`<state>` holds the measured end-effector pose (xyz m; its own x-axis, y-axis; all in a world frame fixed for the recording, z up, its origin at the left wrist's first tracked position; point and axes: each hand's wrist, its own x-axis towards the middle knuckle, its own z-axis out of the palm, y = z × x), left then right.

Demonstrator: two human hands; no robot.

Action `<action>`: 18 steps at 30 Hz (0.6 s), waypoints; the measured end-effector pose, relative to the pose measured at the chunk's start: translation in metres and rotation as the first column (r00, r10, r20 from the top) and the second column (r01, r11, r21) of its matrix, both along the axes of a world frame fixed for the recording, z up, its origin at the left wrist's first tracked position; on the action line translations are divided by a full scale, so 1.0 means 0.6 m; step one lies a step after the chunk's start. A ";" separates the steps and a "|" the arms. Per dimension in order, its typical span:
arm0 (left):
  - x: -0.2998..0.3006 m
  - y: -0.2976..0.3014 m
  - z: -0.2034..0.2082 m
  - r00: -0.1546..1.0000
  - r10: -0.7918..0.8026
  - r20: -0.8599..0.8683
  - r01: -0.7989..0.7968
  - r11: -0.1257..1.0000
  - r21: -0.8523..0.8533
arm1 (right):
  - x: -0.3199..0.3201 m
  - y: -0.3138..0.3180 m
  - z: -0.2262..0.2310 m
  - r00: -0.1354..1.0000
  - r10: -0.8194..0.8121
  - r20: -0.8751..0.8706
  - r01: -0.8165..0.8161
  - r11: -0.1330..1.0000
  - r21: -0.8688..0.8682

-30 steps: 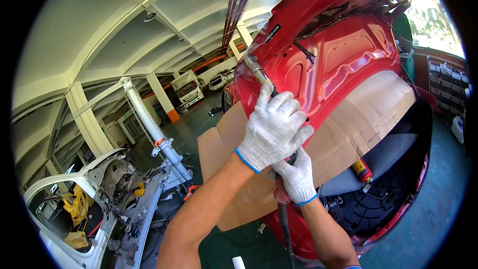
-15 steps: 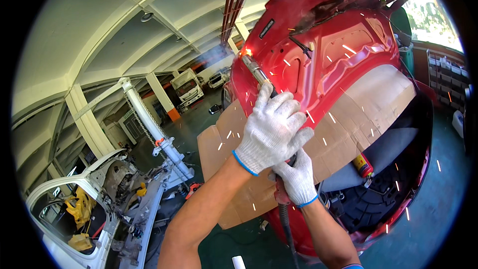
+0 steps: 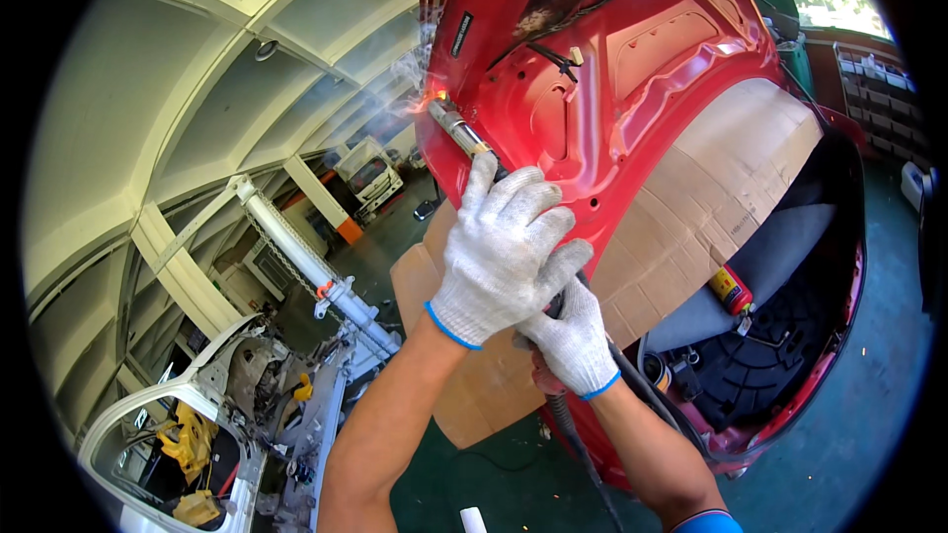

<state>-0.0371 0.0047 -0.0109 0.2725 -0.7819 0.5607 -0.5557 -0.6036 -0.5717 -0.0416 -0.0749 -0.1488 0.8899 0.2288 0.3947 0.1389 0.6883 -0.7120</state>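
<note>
Torch (image 3: pixel 456 126) tip sits against the red hatch (image 3: pixel 592 109) edge, glowing, smoke rising. Your left hand (image 3: pixel 504 247) wraps the barrel; right hand (image 3: pixel 571 341) clenches the handle below. Rigid, likely hot near the tip, with a trailing hose: keep your grip back on the handle.

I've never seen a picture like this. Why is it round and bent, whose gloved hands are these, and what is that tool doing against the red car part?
The camera sits on a person's head and looks out past their own arms; its very wide lens bends straight edges, so the picture looks round. Both hands wear white knitted gloves. The left hand grips a metal torch-like tool, and the right hand steadies it lower down, where a hose hangs. The tool's tip glows against the raised red hatch of a car, with a little smoke there. Brown cardboard covers the opening beneath. At lower left stands a stripped white car body.
</note>
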 end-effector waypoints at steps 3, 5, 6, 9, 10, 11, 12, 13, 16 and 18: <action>0.002 0.003 0.005 1.000 0.000 0.006 0.000 1.000 0.002 | 0.006 0.006 0.000 1.000 0.014 0.006 -0.014 1.000 0.008; 0.002 0.004 0.007 1.000 0.001 0.004 -0.001 1.000 0.003 | 0.006 0.010 0.003 1.000 0.009 0.011 -0.009 1.000 0.021; 0.002 0.005 0.007 1.000 0.002 0.004 -0.002 1.000 0.002 | 0.006 0.011 0.003 1.000 0.011 0.012 -0.012 1.000 0.029; 0.003 0.009 0.010 1.000 -0.005 -0.005 0.005 1.000 0.001 | 0.006 0.014 0.006 1.000 0.010 0.016 -0.011 1.000 0.030; 0.003 0.011 0.011 1.000 -0.011 -0.010 0.011 1.000 -0.001 | 0.006 0.014 0.007 1.000 0.004 0.016 -0.004 1.000 0.015; 0.004 0.012 0.011 1.000 -0.017 -0.013 0.017 1.000 -0.005 | 0.006 0.014 0.008 1.000 -0.001 0.017 0.002 1.000 -0.001; 0.004 0.014 0.012 1.000 -0.023 -0.017 0.022 1.000 -0.008 | 0.005 0.015 0.009 1.000 -0.004 0.026 0.004 1.000 0.001; 0.003 0.015 0.013 1.000 -0.025 -0.013 0.025 1.000 -0.008 | 0.004 0.017 0.011 0.999 -0.007 0.034 0.007 1.000 0.004; 0.001 0.019 0.013 1.000 -0.030 -0.003 0.030 1.000 -0.008 | -0.004 0.019 0.017 0.999 -0.019 0.034 0.019 1.000 0.013; 0.002 0.021 0.013 0.999 -0.040 0.003 0.040 0.999 -0.007 | -0.006 0.023 0.017 0.999 -0.035 0.029 0.035 0.999 0.017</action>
